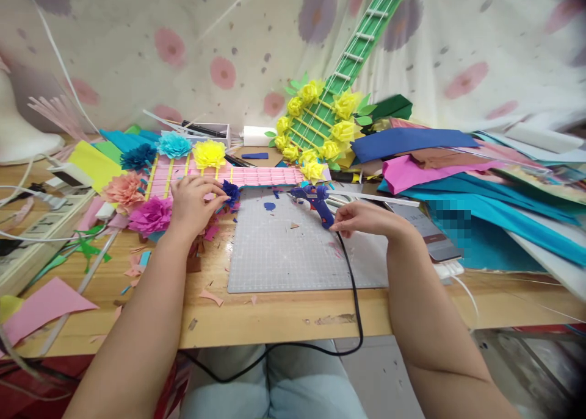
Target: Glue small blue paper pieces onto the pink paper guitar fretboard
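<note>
My left hand (195, 200) reaches over a pink paper guitar (270, 175), fingertips closed on the edge of a small dark blue paper flower (230, 194). Other paper flowers ring the guitar's body: a yellow one (209, 155), a light blue one (174, 144), a magenta one (151, 215) and a salmon one (122, 189). On the other side, my right hand (359, 219) has its fingers curled at the handle end of a blue hot glue gun (317, 200). A white glue stick (373, 197) sticks out behind the gun, whose nozzle points left.
A grey cutting mat (284, 254) with paper scraps lies in front. Behind stands a green paper guitar (315, 123) with yellow flowers. Coloured paper sheets (458, 163) pile up at right, beside a phone-like dark object (428, 233). A black cord (354, 297) hangs over the table edge. A power strip (41, 248) sits left.
</note>
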Tool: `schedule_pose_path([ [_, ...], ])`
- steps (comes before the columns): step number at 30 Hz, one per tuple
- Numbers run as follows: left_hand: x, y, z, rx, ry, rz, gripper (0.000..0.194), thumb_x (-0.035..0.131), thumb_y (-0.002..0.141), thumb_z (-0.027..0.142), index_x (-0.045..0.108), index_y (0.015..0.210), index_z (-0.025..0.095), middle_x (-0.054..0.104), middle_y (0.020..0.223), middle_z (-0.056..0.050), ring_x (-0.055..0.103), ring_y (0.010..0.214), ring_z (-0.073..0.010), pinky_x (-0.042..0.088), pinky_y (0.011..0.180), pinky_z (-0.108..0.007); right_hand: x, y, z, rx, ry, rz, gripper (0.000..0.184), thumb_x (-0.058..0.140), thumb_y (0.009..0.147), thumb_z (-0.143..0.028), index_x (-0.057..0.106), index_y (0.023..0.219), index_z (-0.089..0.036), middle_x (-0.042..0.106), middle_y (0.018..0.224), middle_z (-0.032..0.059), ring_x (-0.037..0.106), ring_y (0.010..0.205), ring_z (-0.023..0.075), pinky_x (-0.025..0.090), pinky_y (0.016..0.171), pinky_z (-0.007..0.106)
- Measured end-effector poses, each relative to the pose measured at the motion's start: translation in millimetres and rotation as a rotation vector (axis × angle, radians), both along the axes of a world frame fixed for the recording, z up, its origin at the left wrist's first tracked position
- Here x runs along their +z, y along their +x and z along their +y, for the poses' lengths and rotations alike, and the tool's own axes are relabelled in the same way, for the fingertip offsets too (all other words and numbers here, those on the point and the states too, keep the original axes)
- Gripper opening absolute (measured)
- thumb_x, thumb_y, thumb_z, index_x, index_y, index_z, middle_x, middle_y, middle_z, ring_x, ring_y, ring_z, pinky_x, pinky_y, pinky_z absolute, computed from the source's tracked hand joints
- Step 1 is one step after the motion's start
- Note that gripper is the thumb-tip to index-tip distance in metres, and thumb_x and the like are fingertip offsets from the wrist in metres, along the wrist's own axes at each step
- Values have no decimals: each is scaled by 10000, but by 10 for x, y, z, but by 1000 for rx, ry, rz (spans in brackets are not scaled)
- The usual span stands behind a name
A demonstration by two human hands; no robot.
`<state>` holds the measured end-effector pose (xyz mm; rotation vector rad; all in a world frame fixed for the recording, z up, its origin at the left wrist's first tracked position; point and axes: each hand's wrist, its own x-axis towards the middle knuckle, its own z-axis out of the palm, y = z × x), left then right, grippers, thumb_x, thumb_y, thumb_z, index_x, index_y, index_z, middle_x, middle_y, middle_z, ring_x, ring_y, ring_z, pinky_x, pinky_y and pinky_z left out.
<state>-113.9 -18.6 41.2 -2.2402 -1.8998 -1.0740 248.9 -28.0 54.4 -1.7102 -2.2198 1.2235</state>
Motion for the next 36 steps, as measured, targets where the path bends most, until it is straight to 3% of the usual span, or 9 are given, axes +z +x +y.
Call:
schedule_pose_path([
  [5,106,40,-109,167,109,-242,277,488,827,474,581,845,214,658,985,9,560,1036,-195,397,904,-372,-80,14,89,-212,371,-121,403,683,618,-570,537,730,-211,511,614,-17,454,544,132,329,508,277],
  [9,73,191,-164,130,168,-380,298,451,844,481,527,803,197,652,852,14,599,877,-138,438,822,-307,-270,-180,166,-228,576,57,458,701,642,-499,570,954,-191,600,928,62,547,739,172,418,621,292],
  [13,-26,462,-212,7,14,-348,366,312,893,446,436,635,217,572,592,15,557,608,-107,435,673,-255,-447,-408,198,-284,542,81,411,636,719,-492,609,972,-170,637,929,92,590,816,214,450,693,322],
  [17,-125,698,-201,-99,-187,-262,417,280,904,433,390,561,223,502,484,11,513,522,-133,413,621,-273,-539,-522,214,-408,530,96,470,606,739,-504,607,1055,-156,655,970,109,606,884,240,456,760,359],
  [19,-183,762,-146,-70,-219,-183,321,329,894,366,436,629,222,563,580,-10,553,612,-162,429,673,-299,-553,-542,220,-437,521,125,486,600,735,-521,615,1051,-151,662,973,110,612,885,239,461,768,362],
  [21,-240,795,-75,-68,-179,-107,71,447,828,240,498,791,207,635,812,-57,585,816,-199,438,769,-327,-554,-549,228,-472,520,144,492,598,730,-531,624,1031,-143,668,963,115,620,879,240,468,759,359],
  [24,-279,827,15,-147,-157,-26,304,538,724,105,512,1014,191,622,1074,-99,548,1032,-224,409,896,-354,-559,-547,248,-504,531,171,460,594,735,-520,635,991,-140,676,941,124,629,888,250,477,758,355],
  [30,-230,929,137,21,-350,11,199,510,824,269,580,1000,210,678,850,-43,612,846,-218,427,733,-329,-651,-537,316,-519,466,372,384,547,764,-520,608,888,-162,692,859,107,657,774,230,511,668,342],
  [36,-371,1065,181,0,-276,84,190,597,773,353,621,875,195,636,894,-76,540,954,-256,405,829,-359,-616,-556,303,-458,285,740,405,579,732,-548,513,879,-176,690,887,88,640,634,140,487,491,235],
])
